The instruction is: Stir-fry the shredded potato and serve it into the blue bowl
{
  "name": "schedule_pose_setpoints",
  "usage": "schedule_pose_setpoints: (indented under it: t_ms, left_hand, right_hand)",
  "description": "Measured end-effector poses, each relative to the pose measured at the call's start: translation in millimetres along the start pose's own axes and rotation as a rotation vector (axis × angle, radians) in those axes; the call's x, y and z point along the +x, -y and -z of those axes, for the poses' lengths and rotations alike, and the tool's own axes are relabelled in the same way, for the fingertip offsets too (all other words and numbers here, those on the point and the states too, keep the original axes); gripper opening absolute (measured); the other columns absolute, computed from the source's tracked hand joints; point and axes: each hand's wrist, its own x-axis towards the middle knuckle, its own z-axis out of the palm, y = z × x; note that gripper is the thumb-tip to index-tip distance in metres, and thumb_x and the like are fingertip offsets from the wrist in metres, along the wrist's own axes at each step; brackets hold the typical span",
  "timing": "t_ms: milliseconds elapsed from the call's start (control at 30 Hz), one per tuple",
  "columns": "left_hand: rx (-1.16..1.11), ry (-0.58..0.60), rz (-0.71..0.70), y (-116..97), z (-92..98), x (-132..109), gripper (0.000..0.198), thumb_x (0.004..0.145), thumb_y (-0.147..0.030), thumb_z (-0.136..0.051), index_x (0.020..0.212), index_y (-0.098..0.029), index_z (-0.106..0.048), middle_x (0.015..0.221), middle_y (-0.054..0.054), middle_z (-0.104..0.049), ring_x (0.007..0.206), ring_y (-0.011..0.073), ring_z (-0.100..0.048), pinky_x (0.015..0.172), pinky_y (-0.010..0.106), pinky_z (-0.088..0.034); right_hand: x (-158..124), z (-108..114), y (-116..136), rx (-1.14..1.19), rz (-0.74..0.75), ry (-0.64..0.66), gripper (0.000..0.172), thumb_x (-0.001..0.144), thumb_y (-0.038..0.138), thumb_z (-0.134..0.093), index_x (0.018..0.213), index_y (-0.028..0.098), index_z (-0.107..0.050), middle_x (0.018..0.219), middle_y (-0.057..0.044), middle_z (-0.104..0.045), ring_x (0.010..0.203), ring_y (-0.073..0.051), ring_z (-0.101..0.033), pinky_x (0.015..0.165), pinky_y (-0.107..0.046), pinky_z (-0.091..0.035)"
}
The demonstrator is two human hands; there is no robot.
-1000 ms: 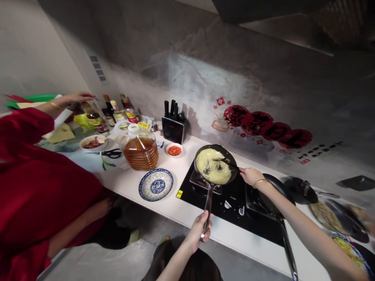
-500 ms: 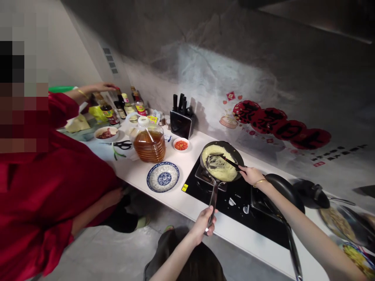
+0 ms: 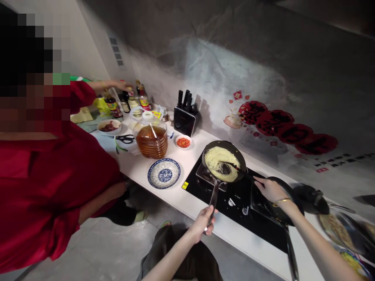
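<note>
My left hand [image 3: 203, 221] is closed round the metal handle of a black frying pan [image 3: 225, 160] that sits on the black hob [image 3: 234, 203]. The pan holds pale yellow shredded food [image 3: 219, 162]. My right hand [image 3: 268, 189] grips the handle of a dark spatula [image 3: 234, 168], whose blade lies in the food near the pan's middle. A gold bangle sits on my right wrist.
A blue-patterned plate [image 3: 163, 173], an oil jug [image 3: 151, 134], a small dish of chopped red chilli [image 3: 183, 142], a knife block [image 3: 185, 115] and scissors [image 3: 125, 137] stand on the white counter. A person in red at the left reaches to the sauce bottles [image 3: 129, 99]. A second dark pan [image 3: 281, 203] lies on the right burner.
My right hand has drawn back to the right along the spatula handle, and the blade now lies in the middle of the food. The view shifted left. The other person's hand moved along the bottles.
</note>
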Motion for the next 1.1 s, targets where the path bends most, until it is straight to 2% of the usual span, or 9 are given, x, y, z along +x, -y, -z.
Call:
schedule_pose_setpoints:
  t_ms: [133, 233, 433, 567, 700, 800, 867, 933, 1100]
  left_hand:
    - [0.001, 0.012, 0.011, 1.8, 2.5, 2.1, 0.062, 0.071, -0.074, -0.050, 0.096, -0.017, -0.053, 0.059, -0.007, -0.047, 0.031, 0.0025, -0.033, 0.033, 0.019, -0.017]
    - [0.012, 0.001, 0.012, 0.6, 2.2, 1.7, 0.062, 0.071, -0.073, -0.051, 0.098, -0.017, -0.053, 0.060, -0.007, -0.046, 0.032, 0.0025, -0.033, 0.033, 0.019, -0.017]
    - [0.027, -0.004, 0.016, -3.1, -1.3, -1.6, 0.063, 0.071, -0.072, -0.050, 0.100, -0.016, -0.052, 0.060, -0.007, -0.047, 0.031, 0.0030, -0.034, 0.033, 0.020, -0.019]
    - [0.015, -0.001, 0.001, -3.6, -1.9, -2.1, 0.061, 0.072, -0.072, -0.049, 0.098, -0.017, -0.052, 0.060, -0.007, -0.047, 0.031, 0.0032, -0.034, 0.033, 0.020, -0.020]
    - [0.014, -0.014, 0.022, -3.2, -1.7, -1.9, 0.061, 0.071, -0.072, -0.052, 0.097, -0.017, -0.052, 0.059, -0.008, -0.046, 0.031, 0.0033, -0.033, 0.032, 0.019, -0.018]
    - [0.023, -0.023, 0.010, -3.4, -2.1, -2.3, 0.061, 0.071, -0.072, -0.052, 0.096, -0.017, -0.051, 0.058, -0.008, -0.046, 0.032, 0.0032, -0.034, 0.032, 0.019, -0.018]
    - [0.025, -0.020, 0.009, -4.0, -2.1, -2.4, 0.061, 0.071, -0.072, -0.052, 0.097, -0.017, -0.051, 0.059, -0.008, -0.046, 0.032, 0.0029, -0.033, 0.032, 0.019, -0.018]
    - [0.025, -0.009, 0.016, -4.7, -1.6, -1.8, 0.061, 0.070, -0.072, -0.052, 0.097, -0.017, -0.051, 0.059, -0.008, -0.046, 0.032, 0.0027, -0.033, 0.032, 0.019, -0.017]
    - [0.016, -0.009, -0.001, -1.4, -1.2, 1.3, 0.060, 0.070, -0.072, -0.053, 0.095, -0.017, -0.052, 0.059, -0.007, -0.047, 0.030, 0.0031, -0.033, 0.033, 0.020, -0.017]
  right_hand:
    - [31.4, -25.1, 33.2, -0.004, -0.044, -0.056, 0.046, 0.092, 0.034, -0.034, 0.131, 0.020, -0.054, 0.099, -0.009, -0.073, 0.091, -0.024, -0.068, 0.081, -0.033, -0.051]
    - [39.1, -21.8, 41.7, -0.042, -0.038, 0.012, 0.045, 0.092, 0.032, -0.035, 0.132, 0.021, -0.053, 0.104, -0.010, -0.071, 0.094, -0.025, -0.067, 0.081, -0.034, -0.051]
    - [-14.4, 32.7, 8.4, -0.042, 0.096, 0.136, 0.040, 0.090, 0.032, -0.040, 0.123, 0.024, -0.062, 0.109, -0.006, -0.070, 0.100, -0.023, -0.065, 0.087, -0.032, -0.048]
    - [-35.5, 47.8, 19.8, -0.107, 0.149, 0.189, 0.041, 0.091, 0.034, -0.038, 0.125, 0.025, -0.060, 0.101, -0.007, -0.072, 0.091, -0.023, -0.067, 0.079, -0.031, -0.050]
    - [-0.1, 21.5, 59.9, -0.255, 0.167, 0.114, 0.045, 0.094, 0.034, -0.032, 0.135, 0.027, -0.050, 0.097, -0.009, -0.070, 0.083, -0.023, -0.068, 0.071, -0.031, -0.049]
    - [41.4, 0.3, 73.1, -0.261, 0.080, 0.066, 0.046, 0.094, 0.034, -0.031, 0.139, 0.027, -0.044, 0.107, -0.012, -0.067, 0.087, -0.024, -0.067, 0.073, -0.032, -0.048]
    - [59.6, -3.0, 66.0, -0.185, 0.010, 0.076, 0.047, 0.094, 0.032, -0.032, 0.138, 0.023, -0.045, 0.111, -0.013, -0.067, 0.096, -0.024, -0.065, 0.079, -0.033, -0.048]
    - [63.1, 5.8, 48.0, -0.130, -0.028, 0.100, 0.045, 0.093, 0.030, -0.034, 0.134, 0.018, -0.051, 0.114, -0.014, -0.067, 0.103, -0.024, -0.063, 0.085, -0.032, -0.046]
    - [19.1, 54.5, -16.8, 0.075, 0.137, 0.185, 0.043, 0.089, 0.034, -0.036, 0.115, 0.020, -0.067, 0.113, -0.008, -0.068, 0.105, -0.024, -0.062, 0.089, -0.030, -0.044]
